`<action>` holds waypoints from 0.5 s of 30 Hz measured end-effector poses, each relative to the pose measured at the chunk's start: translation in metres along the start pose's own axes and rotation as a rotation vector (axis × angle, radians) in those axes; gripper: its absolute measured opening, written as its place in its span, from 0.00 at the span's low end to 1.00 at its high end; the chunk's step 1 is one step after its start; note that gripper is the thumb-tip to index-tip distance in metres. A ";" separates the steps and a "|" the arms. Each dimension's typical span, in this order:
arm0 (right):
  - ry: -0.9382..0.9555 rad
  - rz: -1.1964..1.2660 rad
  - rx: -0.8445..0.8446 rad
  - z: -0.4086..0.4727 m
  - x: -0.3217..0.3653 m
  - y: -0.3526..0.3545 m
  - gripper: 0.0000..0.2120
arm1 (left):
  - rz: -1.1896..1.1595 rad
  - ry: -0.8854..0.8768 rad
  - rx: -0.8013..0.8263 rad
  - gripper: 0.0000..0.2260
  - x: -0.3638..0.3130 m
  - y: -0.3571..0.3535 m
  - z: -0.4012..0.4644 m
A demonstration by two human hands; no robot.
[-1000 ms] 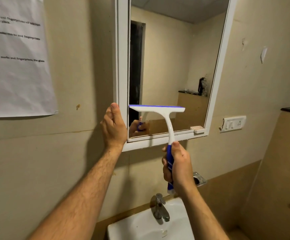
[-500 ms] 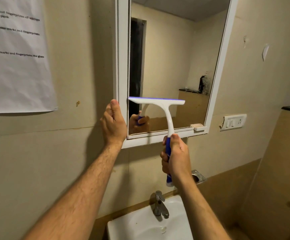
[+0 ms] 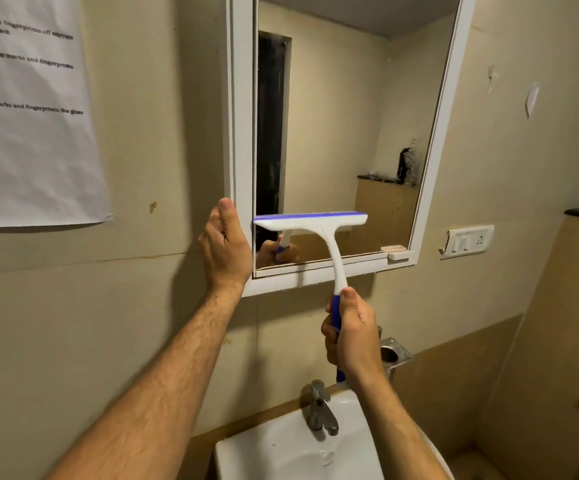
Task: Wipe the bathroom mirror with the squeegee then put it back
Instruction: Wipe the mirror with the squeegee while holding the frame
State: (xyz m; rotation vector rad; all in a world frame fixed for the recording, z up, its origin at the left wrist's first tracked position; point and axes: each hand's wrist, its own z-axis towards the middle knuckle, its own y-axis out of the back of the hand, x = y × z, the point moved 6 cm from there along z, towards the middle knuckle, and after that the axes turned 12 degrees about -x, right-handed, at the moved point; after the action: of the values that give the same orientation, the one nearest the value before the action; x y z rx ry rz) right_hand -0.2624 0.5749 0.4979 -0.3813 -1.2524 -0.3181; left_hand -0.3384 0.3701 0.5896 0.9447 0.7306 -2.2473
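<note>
Head view: wiping step under way, on the lower left part of the mirror. Squeegee held with blade level against the glass, near the bottom of the pane, left tip just beside the white frame. Right hand clenched round the blue handle, below the frame's lower edge. Left hand resting against the frame's lower left corner, thumb up along its outer edge, fingers curled loosely, holding nothing; steadying, probably. Sink and tap directly beneath.

Judged next: either finishing this stroke at the bottom edge or carrying the blade up for another pass, keeping even pressure and the blade flat. Returning the squeegee not yet due.
</note>
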 end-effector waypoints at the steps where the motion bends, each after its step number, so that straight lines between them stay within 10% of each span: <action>1: -0.011 -0.012 -0.006 -0.003 -0.008 0.000 0.21 | 0.000 0.000 -0.003 0.33 -0.001 0.000 0.001; 15: 0.060 -0.112 -0.072 -0.003 -0.021 0.011 0.19 | 0.015 0.027 0.008 0.31 -0.004 0.004 -0.005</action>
State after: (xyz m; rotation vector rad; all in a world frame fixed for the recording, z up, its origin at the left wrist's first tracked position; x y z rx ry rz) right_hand -0.2611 0.5844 0.4761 -0.3612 -1.2081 -0.4674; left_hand -0.3316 0.3721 0.5887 0.9834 0.7246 -2.2305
